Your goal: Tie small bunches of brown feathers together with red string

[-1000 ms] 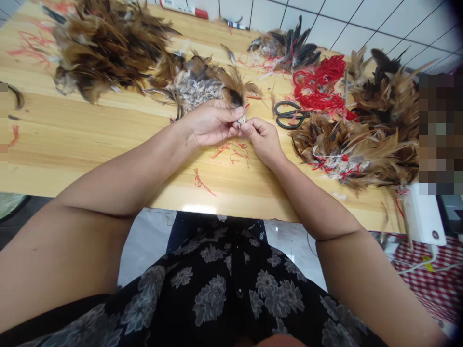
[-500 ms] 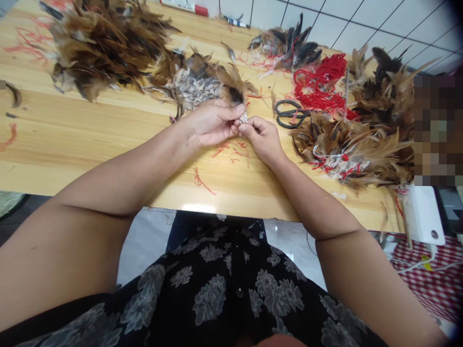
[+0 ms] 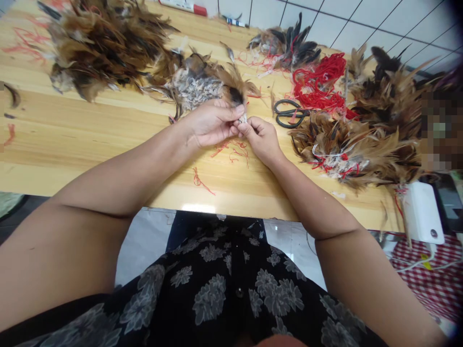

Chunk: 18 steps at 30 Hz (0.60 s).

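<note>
Between thumb and fingers, my left hand (image 3: 219,120) pinches a small feather bunch (image 3: 237,96), its dark and brown tips pointing up and away. My right hand (image 3: 262,137) is closed at the pale, fluffy base of that same bunch, its thumb and index fingertip meeting my left fingers. Whether a thread is in the pinch is too small to tell. Just behind my left hand lies a pile of feathers with grey-white downy bases (image 3: 198,86). Loose red threads (image 3: 237,152) lie on the wooden table (image 3: 108,127) below my hands.
Black-handled scissors (image 3: 289,114) lie right of my hands, beside a tangle of red cord (image 3: 318,82). A large brown feather heap (image 3: 104,48) is at the back left. Tied feathers (image 3: 347,144) lie at the right, near a white power bank (image 3: 423,212). Markers (image 3: 184,6) lie along the back edge.
Both hands stay at the same spot on the feather bunch, with barely any finger movement. The whole view has shifted very slightly.
</note>
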Each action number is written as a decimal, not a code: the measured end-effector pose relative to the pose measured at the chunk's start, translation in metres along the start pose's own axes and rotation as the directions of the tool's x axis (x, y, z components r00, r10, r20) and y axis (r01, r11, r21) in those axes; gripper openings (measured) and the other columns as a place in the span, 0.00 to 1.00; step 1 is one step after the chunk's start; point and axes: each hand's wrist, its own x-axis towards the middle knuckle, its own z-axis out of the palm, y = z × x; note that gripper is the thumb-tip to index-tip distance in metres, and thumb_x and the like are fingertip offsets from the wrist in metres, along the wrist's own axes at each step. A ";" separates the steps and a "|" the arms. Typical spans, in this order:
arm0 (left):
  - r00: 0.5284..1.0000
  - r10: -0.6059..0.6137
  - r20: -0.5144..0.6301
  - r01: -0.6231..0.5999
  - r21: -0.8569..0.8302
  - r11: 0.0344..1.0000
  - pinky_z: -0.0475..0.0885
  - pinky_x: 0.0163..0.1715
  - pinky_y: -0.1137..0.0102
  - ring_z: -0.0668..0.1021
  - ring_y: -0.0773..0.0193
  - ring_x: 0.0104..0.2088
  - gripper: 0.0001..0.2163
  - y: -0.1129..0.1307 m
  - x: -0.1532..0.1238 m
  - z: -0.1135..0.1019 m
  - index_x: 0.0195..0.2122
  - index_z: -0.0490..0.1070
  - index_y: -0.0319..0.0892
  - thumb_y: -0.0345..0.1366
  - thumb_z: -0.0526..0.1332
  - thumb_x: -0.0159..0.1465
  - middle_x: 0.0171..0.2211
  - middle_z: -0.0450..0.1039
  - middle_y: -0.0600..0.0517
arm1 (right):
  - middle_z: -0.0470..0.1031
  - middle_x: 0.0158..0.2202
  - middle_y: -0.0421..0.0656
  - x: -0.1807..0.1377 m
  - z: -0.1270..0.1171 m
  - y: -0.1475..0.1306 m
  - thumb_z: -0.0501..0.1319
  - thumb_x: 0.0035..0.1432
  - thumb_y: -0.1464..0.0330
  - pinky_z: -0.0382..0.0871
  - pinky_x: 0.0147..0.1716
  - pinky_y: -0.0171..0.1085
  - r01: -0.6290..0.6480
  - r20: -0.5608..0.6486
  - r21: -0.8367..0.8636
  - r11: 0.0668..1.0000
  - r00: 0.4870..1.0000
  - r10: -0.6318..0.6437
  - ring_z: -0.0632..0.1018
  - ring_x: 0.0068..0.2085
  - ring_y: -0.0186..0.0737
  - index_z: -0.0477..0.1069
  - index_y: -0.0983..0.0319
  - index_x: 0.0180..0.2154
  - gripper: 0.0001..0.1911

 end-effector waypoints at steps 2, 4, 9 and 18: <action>1.000 0.025 0.017 -0.025 0.028 0.999 0.76 0.33 0.74 0.78 0.69 0.27 0.22 0.003 0.000 -0.004 0.28 0.77 0.39 0.26 0.74 0.83 0.27 0.80 0.50 | 0.83 0.35 0.42 0.000 -0.002 -0.005 0.68 0.67 0.25 0.82 0.52 0.42 -0.024 0.023 0.045 0.999 0.999 0.023 0.83 0.44 0.42 0.75 0.57 0.32 0.41; 0.997 0.058 0.050 -0.061 0.076 0.995 0.75 0.32 0.74 0.79 0.68 0.30 0.20 0.007 0.000 -0.007 0.29 0.80 0.39 0.27 0.78 0.81 0.29 0.82 0.50 | 0.82 0.36 0.42 0.001 -0.005 -0.009 0.68 0.67 0.26 0.83 0.53 0.42 -0.049 0.036 0.109 0.993 0.998 0.045 0.85 0.48 0.43 0.76 0.57 0.33 0.41; 0.983 0.147 0.106 -0.167 0.225 0.960 0.71 0.30 0.74 0.74 0.69 0.28 0.19 0.010 -0.001 -0.010 0.28 0.83 0.41 0.25 0.80 0.78 0.27 0.79 0.53 | 0.80 0.34 0.41 0.005 -0.009 -0.010 0.75 0.64 0.29 0.85 0.53 0.41 -0.110 0.054 0.217 0.970 0.993 0.101 0.86 0.49 0.43 0.77 0.57 0.35 0.37; 0.987 0.152 -0.053 -0.136 0.231 0.964 0.78 0.45 0.71 0.88 0.58 0.45 0.18 -0.002 0.003 -0.013 0.34 0.80 0.43 0.20 0.87 0.67 0.32 0.83 0.55 | 0.91 0.42 0.44 0.005 -0.012 -0.005 0.83 0.49 0.30 0.86 0.57 0.44 -0.141 0.158 0.316 0.938 0.983 0.094 0.89 0.50 0.46 0.85 0.58 0.36 0.39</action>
